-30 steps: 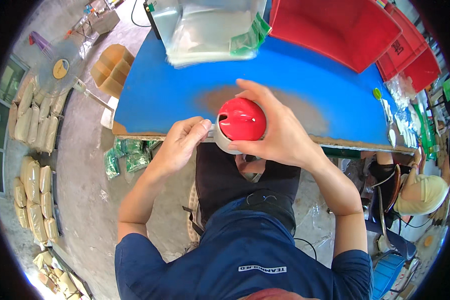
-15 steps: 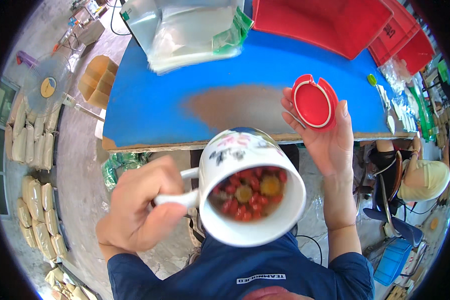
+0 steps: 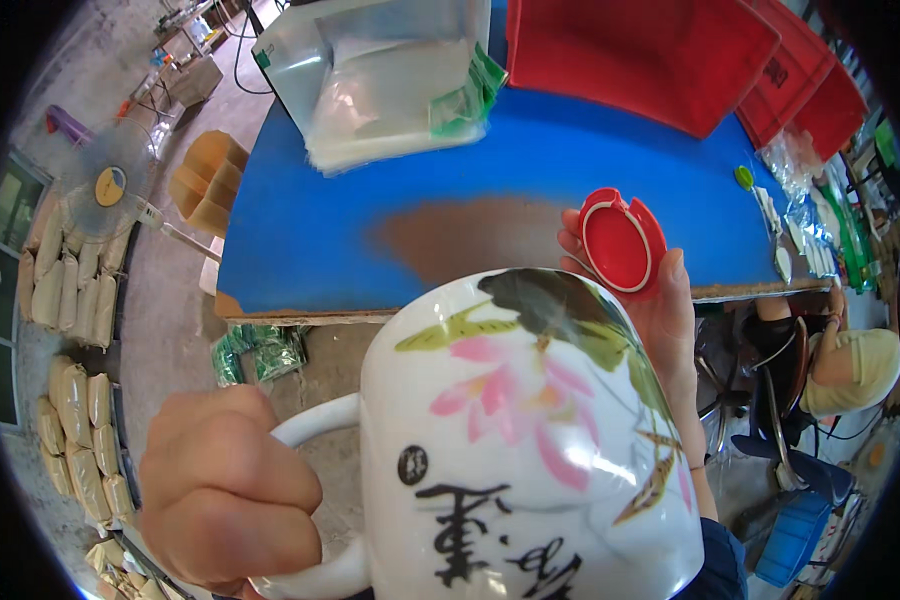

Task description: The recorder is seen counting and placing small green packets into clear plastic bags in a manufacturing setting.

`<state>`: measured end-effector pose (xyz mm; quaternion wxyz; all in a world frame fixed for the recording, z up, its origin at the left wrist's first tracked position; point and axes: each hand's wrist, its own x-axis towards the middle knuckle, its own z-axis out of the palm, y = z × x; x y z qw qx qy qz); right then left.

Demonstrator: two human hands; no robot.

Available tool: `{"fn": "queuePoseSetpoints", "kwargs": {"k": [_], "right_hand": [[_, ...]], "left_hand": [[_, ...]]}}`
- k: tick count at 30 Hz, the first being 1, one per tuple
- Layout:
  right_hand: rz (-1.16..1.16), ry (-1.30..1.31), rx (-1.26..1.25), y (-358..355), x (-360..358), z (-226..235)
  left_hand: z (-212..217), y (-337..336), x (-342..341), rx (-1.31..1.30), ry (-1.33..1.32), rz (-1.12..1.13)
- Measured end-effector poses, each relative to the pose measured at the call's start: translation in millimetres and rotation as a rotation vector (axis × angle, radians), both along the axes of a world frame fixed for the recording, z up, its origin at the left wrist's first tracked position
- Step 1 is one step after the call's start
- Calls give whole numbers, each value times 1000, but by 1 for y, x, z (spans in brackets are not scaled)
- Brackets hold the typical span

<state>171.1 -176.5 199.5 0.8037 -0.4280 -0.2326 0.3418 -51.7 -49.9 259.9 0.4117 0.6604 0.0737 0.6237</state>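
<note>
My left hand (image 3: pixel 225 485) is closed round the handle of a large white mug (image 3: pixel 530 420), which fills the lower middle of the head view, very close. Pink flowers, green leaves and black brush marks decorate its side. The mug's mouth faces down out of view, so its contents are hidden. Beyond it, my right hand (image 3: pixel 667 320) holds a red lid (image 3: pixel 618 246), its pale-ringed face turned up toward me. That lid is held over the table's near edge, apart from the mug.
A blue-topped table (image 3: pixel 340 225), worn brown in its middle, bears a stack of clear bags (image 3: pixel 385 105) and a red bin (image 3: pixel 640 60). Small white tools (image 3: pixel 780 255) lie at its right. A fan (image 3: pixel 110 187) stands left. Another person (image 3: pixel 850 375) sits at the right.
My left hand has brought the mug up much closer and tipped it, so its painted side shows and the red pieces in liquid inside no longer do. The lid appears slightly lower.
</note>
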Motion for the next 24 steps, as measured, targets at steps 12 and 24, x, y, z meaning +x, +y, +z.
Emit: {"fn": "queuePoseSetpoints", "kwargs": {"k": [12, 24], "right_hand": [[6, -20, 13, 3, -4, 2], [-3, 2, 24, -1, -5, -4]], "left_hand": [[38, 29, -21, 440, 327, -120], [38, 8, 0, 272, 137, 24]]}}
